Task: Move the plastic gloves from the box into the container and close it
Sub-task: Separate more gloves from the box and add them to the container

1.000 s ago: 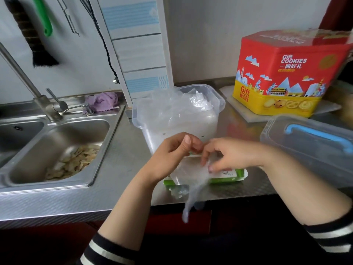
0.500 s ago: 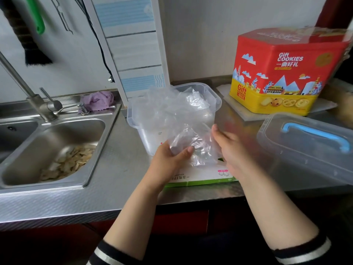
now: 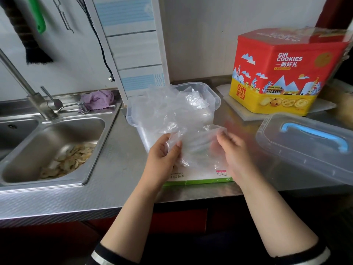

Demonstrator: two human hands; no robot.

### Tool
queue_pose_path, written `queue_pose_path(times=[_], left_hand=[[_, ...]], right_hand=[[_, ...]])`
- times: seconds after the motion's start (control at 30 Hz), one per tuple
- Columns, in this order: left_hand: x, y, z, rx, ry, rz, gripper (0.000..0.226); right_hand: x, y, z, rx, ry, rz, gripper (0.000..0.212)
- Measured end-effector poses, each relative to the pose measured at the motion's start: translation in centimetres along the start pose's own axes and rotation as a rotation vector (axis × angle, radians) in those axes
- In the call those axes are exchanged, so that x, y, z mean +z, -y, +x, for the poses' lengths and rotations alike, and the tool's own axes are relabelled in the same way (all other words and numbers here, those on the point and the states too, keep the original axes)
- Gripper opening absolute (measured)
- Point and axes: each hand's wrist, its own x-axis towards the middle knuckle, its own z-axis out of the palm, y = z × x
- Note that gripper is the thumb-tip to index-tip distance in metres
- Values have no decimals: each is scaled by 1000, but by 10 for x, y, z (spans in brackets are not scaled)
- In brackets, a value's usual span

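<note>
A clear plastic container (image 3: 214, 96) stands on the steel counter, stuffed with crumpled transparent gloves that bulge over its rim. In front of it lies the flat white-and-green glove box (image 3: 198, 177). I hold a clear plastic glove (image 3: 196, 146) stretched between both hands, just above the box and against the container's front wall. My left hand (image 3: 162, 155) pinches its left edge. My right hand (image 3: 233, 150) grips its right edge. The container's clear lid (image 3: 305, 148), with a blue handle, lies to the right on the counter.
A steel sink (image 3: 51, 150) with peelings in its basin and a tap (image 3: 38, 100) take up the left. A purple cloth (image 3: 97, 99) lies behind the sink. A red and yellow cookie tin (image 3: 286, 73) stands at the back right. The counter edge runs just below the box.
The glove, pulled from the box and hanging over the counter edge a second ago, has been lifted and spread between both hands, up against the container's front.
</note>
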Motion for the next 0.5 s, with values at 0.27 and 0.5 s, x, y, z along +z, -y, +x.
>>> queue_pose_path(times=[0.27, 0.5], left_hand=[[-16, -20, 4, 85, 4, 54, 24], [-21, -41, 20, 196, -340, 37, 28]], right_hand=[[4, 44, 7, -98, 133, -65, 12], [44, 86, 9, -304, 166, -377, 28]])
